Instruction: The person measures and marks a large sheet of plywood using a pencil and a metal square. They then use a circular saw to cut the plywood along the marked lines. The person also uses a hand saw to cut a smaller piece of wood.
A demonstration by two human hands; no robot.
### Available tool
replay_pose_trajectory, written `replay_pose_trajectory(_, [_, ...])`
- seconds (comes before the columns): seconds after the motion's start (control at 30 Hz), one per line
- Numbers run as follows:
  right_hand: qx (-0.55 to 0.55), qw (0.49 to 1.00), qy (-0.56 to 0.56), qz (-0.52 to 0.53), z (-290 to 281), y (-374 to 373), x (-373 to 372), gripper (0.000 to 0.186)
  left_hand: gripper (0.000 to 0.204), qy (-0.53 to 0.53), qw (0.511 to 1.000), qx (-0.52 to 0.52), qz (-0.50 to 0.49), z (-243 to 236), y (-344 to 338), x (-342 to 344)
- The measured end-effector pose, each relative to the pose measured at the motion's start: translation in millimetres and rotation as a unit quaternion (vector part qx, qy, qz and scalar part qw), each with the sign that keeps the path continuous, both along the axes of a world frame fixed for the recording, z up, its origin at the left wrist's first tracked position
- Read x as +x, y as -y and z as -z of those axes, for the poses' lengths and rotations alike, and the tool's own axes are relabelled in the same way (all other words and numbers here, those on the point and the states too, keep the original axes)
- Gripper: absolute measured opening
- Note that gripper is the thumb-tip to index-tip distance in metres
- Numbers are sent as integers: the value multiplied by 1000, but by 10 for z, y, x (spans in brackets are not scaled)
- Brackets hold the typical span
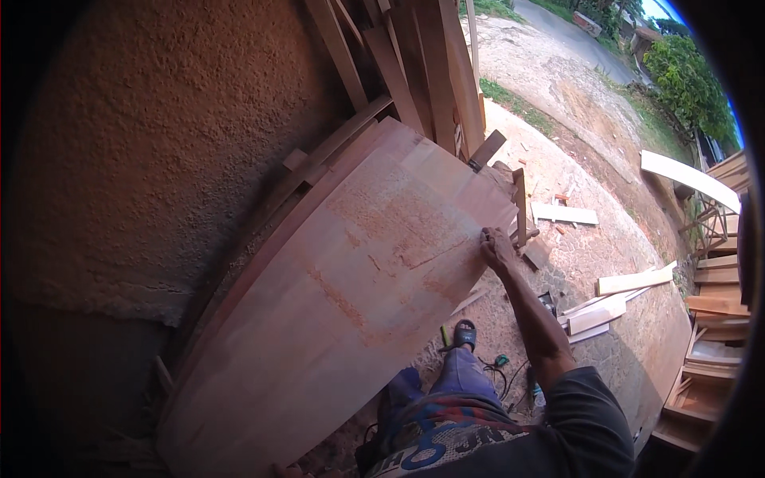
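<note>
head view: right hand curls at the panel edge, arm outstretched.

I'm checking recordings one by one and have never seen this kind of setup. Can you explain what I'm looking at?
There is no robot here: a person works with bare hands. The single picture comes from a wide fisheye camera on their head, looking down, so edges bend near the rim. In front lies a large wooden panel, with patches of what looks like sawdust on it. The right hand is curled at the panel's right edge; whether it grips is unclear. What seems to be the left hand barely shows at the lower edge. Planks stand beyond the panel.
</note>
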State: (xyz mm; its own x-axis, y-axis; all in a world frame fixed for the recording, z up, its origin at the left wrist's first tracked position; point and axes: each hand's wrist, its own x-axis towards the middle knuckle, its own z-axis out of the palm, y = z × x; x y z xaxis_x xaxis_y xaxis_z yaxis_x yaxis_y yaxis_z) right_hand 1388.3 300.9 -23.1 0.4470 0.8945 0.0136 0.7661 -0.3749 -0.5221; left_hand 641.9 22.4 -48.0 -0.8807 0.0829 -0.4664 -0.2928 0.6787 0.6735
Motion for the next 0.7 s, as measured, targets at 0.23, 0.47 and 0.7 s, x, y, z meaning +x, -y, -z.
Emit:
replay_pose_trajectory(0.23, [-20,982,-175,-67,28,210,-806,34,59,-373,878,-134,270,-55,-795,82])
replay_pose_trajectory(0.47, [109,828,-539,110,458,726,-196,33,58,-320,553,48,768,-615,-2390,3116])
replay_pose_trajectory(0.7, [-56,888,-398,225,2039,2429,198,30,64,-411,365,82,832,-267,-3172,4387])
